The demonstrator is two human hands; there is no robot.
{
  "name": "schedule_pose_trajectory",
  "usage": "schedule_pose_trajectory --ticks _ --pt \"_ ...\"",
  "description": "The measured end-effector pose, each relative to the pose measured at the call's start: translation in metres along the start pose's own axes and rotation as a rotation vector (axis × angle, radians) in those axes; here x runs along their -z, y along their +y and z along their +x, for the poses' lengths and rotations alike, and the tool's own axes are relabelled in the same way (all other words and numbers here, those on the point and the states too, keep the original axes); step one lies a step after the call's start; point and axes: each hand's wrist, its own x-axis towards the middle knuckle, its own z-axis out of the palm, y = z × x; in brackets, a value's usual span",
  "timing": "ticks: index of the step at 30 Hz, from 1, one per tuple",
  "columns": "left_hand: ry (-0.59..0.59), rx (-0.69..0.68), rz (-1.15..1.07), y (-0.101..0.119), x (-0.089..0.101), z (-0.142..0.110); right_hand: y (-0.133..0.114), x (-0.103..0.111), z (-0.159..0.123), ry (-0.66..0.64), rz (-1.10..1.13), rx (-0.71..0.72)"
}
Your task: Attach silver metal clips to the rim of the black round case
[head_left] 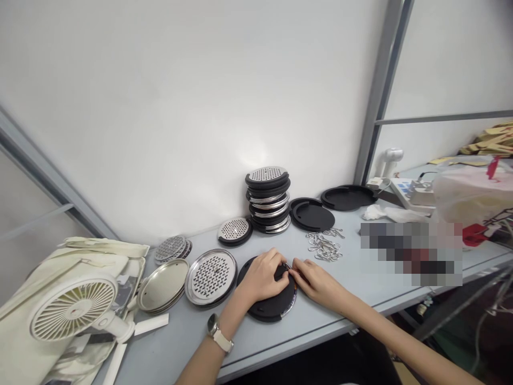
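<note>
A black round disc with a metal rim [269,308] lies on the grey table [320,321] near its front edge. My left hand [262,278] rests on top of the disc, fingers curled and pressing on it. My right hand [315,280] meets it from the right, its fingertips pinched on a small piece at the disc's upper edge that I cannot make out. A pile of small metal wire clips [324,245] lies just behind my right hand.
A stack of black-and-metal discs [268,199] stands at the back. Perforated metal plates [211,277], a plain metal plate [163,284] and black rings [312,215] lie around. A white fan [74,307] on cloth bags sits left. A power strip [412,191] and a plastic bag [473,198] sit right.
</note>
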Motion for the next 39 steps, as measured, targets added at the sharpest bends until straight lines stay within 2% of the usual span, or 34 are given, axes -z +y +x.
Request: schedule_pose_trajectory --ticks 21,39 --pt "-0.002 -0.003 0.005 -0.0003 -0.0002 0.0003 -0.0055 0.0069 -0.0007 0.004 0.118 -0.020" --pt "-0.004 -0.013 0.002 -0.0001 -0.0005 0.0000 -0.0004 -0.0002 0.0009 0.007 -0.045 0.013"
